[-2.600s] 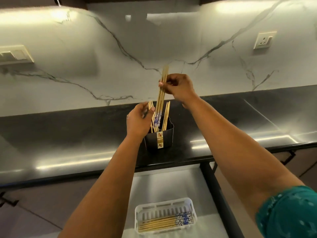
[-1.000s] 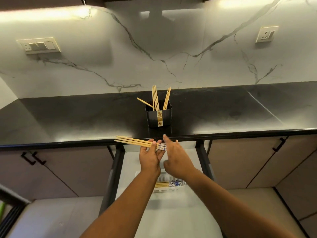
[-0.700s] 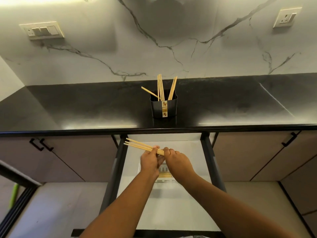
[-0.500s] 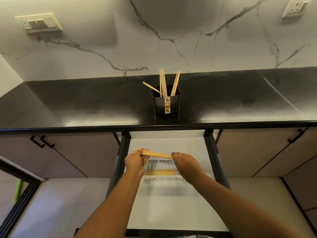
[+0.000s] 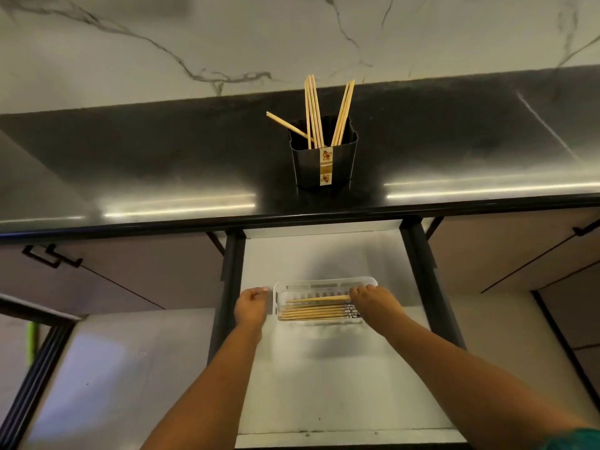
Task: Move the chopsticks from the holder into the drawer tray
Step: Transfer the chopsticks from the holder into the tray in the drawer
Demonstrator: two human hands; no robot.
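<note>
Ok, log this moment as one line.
right hand: lowering chopsticks into white tray | left hand: beside tray, empty | black holder: chopsticks remain

One view only, head-worn, wide-angle. It looks forward and steeply down from above the open drawer (image 5: 324,368), facing the marble wall (image 5: 227,37). Black countertop (image 5: 162,151) crosses the upper middle; straight edges bow toward the frame borders. Both forearms enter from the bottom edge and reach away from the lens, so the drawer lies nearest and the wall farthest. Cabinet fronts (image 5: 130,271) flank the drawer. No second view overlaps.
</note>
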